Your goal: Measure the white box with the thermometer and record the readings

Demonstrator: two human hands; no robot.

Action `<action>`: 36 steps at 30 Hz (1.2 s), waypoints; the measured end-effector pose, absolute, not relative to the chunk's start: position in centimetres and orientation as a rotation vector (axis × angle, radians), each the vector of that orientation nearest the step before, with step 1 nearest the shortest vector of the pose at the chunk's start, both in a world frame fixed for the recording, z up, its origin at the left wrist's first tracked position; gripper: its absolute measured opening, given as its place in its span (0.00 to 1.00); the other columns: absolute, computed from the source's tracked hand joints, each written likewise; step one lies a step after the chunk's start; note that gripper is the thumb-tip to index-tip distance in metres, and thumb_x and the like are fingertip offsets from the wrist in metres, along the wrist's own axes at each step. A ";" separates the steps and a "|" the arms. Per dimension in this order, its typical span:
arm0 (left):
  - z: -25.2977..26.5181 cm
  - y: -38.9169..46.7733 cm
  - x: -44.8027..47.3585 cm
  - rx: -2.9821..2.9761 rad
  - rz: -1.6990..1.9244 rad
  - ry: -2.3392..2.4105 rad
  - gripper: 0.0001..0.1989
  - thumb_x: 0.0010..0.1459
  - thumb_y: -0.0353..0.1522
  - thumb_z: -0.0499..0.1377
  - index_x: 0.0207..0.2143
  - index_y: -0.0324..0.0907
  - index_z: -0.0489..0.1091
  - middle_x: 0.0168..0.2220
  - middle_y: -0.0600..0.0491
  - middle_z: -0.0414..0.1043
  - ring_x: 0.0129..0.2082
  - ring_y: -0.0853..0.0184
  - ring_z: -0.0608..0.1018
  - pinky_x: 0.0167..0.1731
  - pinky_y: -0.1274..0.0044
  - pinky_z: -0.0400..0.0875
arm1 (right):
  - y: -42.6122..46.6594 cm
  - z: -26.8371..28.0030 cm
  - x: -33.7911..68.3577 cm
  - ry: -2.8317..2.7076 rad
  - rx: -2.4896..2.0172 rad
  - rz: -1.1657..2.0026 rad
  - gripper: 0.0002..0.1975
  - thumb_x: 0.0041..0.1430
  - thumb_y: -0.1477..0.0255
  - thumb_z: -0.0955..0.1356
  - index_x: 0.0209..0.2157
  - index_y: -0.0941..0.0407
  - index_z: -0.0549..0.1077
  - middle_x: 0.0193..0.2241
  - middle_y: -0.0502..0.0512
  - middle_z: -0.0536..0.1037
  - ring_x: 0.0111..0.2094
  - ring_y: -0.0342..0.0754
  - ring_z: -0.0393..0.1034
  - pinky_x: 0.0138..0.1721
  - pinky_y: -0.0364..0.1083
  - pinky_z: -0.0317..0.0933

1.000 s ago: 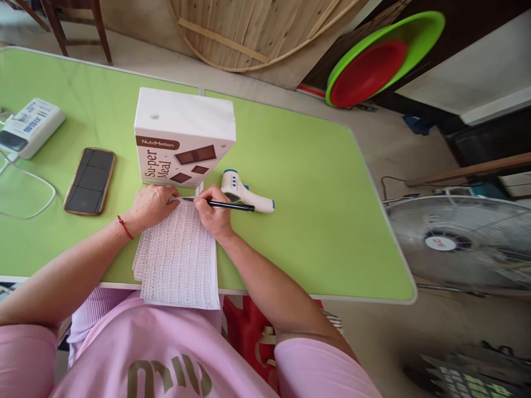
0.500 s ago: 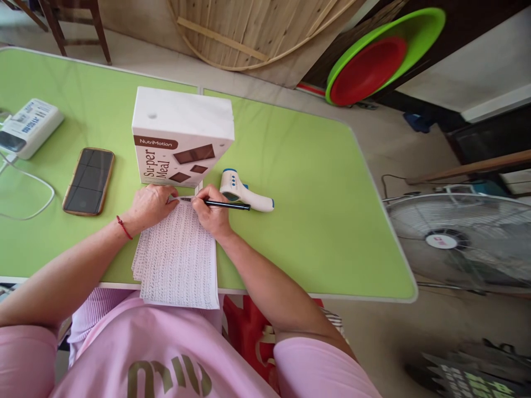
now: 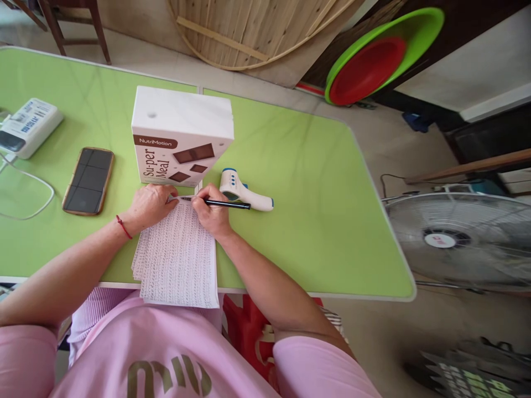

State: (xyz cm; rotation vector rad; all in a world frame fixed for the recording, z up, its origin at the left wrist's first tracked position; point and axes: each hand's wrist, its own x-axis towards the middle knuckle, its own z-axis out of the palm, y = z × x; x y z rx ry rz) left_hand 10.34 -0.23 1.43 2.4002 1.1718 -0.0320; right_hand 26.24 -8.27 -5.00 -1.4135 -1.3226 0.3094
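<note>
Sheets of paper [image 3: 182, 260] covered in dense rows of small handwriting lie before me, the lower end hanging over the table edge. My right hand [image 3: 211, 210] is closed around a black pen [image 3: 233, 205], whose tip meets the top of the upper sheet. At the paper's top left corner, my left hand [image 3: 152, 207] has its thumb and forefinger pinched on the sheet's edge; its other fingers are curled. Just beyond both hands stands a white NutriMotion box [image 3: 182, 127]. A white and blue infrared thermometer [image 3: 246, 192] lies right of my right hand.
On the green table [image 3: 307, 221], a phone [image 3: 88, 181] lies to the left, near a white power bank [image 3: 31, 128] with a cable. A fan [image 3: 443, 239] stands past the right edge. Red and green basins [image 3: 369, 72] lean by the far wall.
Both hands, the pen and the paper look nearly the same as before. The whole view has shifted very slightly.
</note>
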 end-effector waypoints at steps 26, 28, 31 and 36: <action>1.4 -0.2 10.4 2.388 -0.026 1.174 0.16 0.65 0.34 0.58 0.50 0.41 0.81 0.34 0.47 0.81 0.37 0.57 0.82 0.39 0.68 0.75 | -8.3 -4.7 26.2 -1.308 -1.438 0.315 0.10 0.57 0.71 0.65 0.25 0.50 0.60 0.19 0.43 0.65 0.22 0.42 0.58 0.25 0.44 0.57; 1.4 -0.2 10.4 2.390 -0.022 1.170 0.16 0.64 0.34 0.58 0.50 0.40 0.81 0.33 0.47 0.81 0.37 0.57 0.82 0.39 0.68 0.75 | -8.3 -4.8 26.2 -1.309 -1.438 0.316 0.10 0.56 0.72 0.65 0.25 0.50 0.60 0.19 0.43 0.65 0.22 0.42 0.58 0.26 0.44 0.57; 1.4 -0.2 10.3 2.397 -0.022 1.162 0.16 0.64 0.34 0.58 0.49 0.40 0.81 0.33 0.47 0.81 0.37 0.57 0.82 0.39 0.68 0.75 | -8.3 -4.9 26.2 -1.304 -1.432 0.328 0.10 0.57 0.72 0.65 0.25 0.50 0.60 0.20 0.43 0.65 0.22 0.42 0.58 0.26 0.44 0.57; 1.3 -0.1 10.2 2.399 -0.007 1.164 0.16 0.64 0.35 0.58 0.49 0.41 0.81 0.32 0.48 0.80 0.35 0.58 0.81 0.37 0.70 0.75 | -8.4 -4.8 26.2 -1.237 -1.441 0.321 0.11 0.57 0.71 0.66 0.24 0.50 0.60 0.18 0.43 0.65 0.21 0.43 0.58 0.25 0.44 0.57</action>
